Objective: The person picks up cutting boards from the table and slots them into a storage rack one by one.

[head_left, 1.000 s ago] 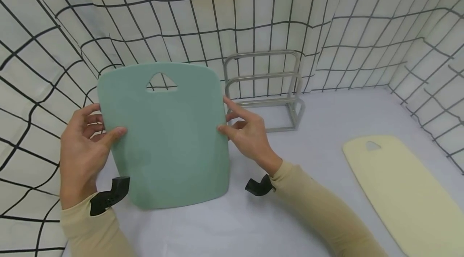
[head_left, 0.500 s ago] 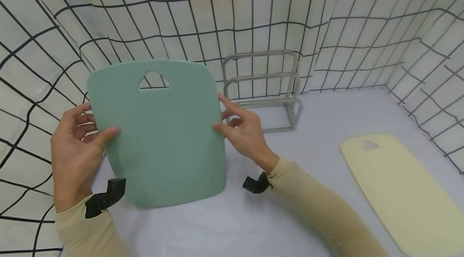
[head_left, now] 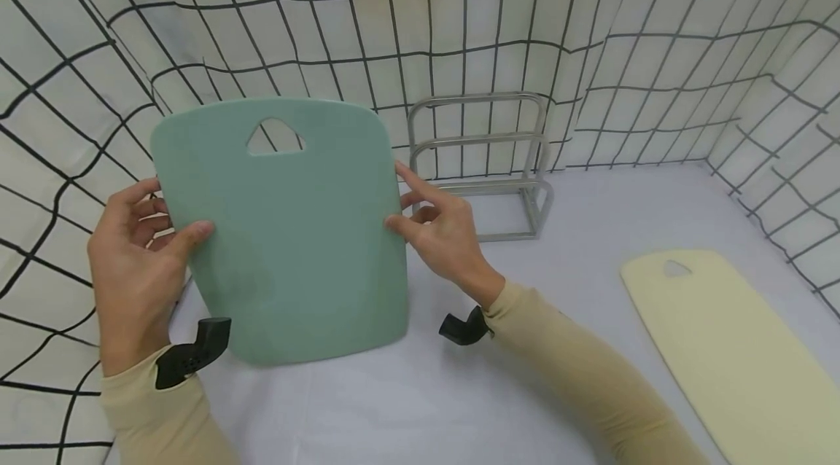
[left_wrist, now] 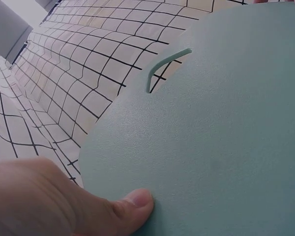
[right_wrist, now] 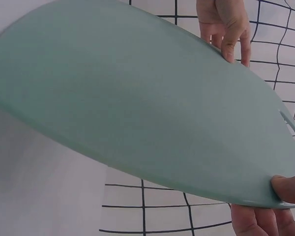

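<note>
A green cutting board (head_left: 295,246) with a rounded triangular handle hole is held up, its broad face toward me. My left hand (head_left: 138,261) pinches its left edge, thumb on the near face and fingers behind. On the opposite edge my right hand (head_left: 446,232) grips with thumb in front and fingers at the back. The left wrist view shows the left thumb (left_wrist: 132,209) pressed flat on the board. In the right wrist view the right fingers (right_wrist: 258,221) lie under the board's edge. Just behind the right hand stands a metal rack (head_left: 485,137) of bent bars.
A pale yellow cutting board (head_left: 728,348) lies flat on the white table surface (head_left: 577,232) at the right. Black wire grid panels (head_left: 472,20) backed with white sheeting rise at the back and on both sides.
Both hands and the green cutting board have shifted slightly left and up in the head view. The grip stays the same. The rack and yellow board stay in place.
</note>
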Demonstrator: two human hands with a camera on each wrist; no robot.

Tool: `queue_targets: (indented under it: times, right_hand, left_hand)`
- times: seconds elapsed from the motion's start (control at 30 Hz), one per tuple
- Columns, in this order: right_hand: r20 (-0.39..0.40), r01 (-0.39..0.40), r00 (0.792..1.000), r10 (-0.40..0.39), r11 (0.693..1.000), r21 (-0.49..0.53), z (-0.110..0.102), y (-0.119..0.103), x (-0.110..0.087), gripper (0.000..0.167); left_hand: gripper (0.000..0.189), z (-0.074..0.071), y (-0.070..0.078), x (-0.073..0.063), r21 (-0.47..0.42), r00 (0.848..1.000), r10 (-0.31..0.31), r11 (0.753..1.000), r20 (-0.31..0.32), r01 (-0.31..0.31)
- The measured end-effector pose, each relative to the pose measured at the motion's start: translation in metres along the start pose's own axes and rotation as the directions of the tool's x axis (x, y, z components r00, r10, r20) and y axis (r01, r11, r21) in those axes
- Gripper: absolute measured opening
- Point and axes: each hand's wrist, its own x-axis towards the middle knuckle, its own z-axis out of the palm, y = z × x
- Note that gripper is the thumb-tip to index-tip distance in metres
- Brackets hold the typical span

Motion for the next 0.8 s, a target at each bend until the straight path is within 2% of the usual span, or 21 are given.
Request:
queue_targets:
  times: [0.07, 0.17, 0.3, 0.47, 0.57, 0.7, 0.8]
  right_hand:
    - [0.002, 0.003, 1.000, -0.003, 1.000, -0.003, 0.001, -0.001, 0.001, 0.073]
    - [0.000, 0.010, 1.000, -0.010, 1.000, -0.001, 0.001, -0.003, 0.003, 0.072]
    - [0.000, 0.015, 1.000, -0.015, 1.000, -0.002, 0.002, -0.005, 0.005, 0.072]
    - [-0.006, 0.025, 1.000, -0.026, 1.000, -0.017, 0.003, -0.008, 0.006, 0.071]
    - [-0.012, 0.038, 0.999, -0.039, 0.999, -0.036, 0.003, -0.010, 0.007, 0.070]
    - [-0.011, 0.041, 0.999, -0.042, 0.997, -0.062, 0.001, -0.012, 0.009, 0.070]
    - [-0.010, 0.033, 0.999, -0.034, 0.997, -0.065, -0.001, -0.013, 0.010, 0.070]
  left_hand:
    - [0.071, -0.001, 0.001, 0.001, -0.050, 1.000, -0.026, 0.998, -0.004, 0.026]
    - [0.069, -0.002, 0.001, 0.001, -0.133, 0.999, -0.031, 0.991, -0.010, 0.030]
    - [0.067, -0.003, 0.000, 0.001, -0.164, 1.000, -0.014, 0.986, -0.013, 0.012]
    - [0.068, -0.004, 0.001, 0.002, -0.180, 1.000, -0.022, 0.984, -0.022, 0.018]
    - [0.068, -0.005, 0.002, 0.002, -0.221, 0.999, -0.023, 0.975, -0.028, 0.017]
    - [0.066, -0.002, 0.003, 0.002, -0.317, 0.999, -0.025, 0.948, -0.037, 0.012]
    - [0.065, 0.000, 0.004, 0.002, -0.332, 0.999, -0.018, 0.943, -0.032, 0.006]
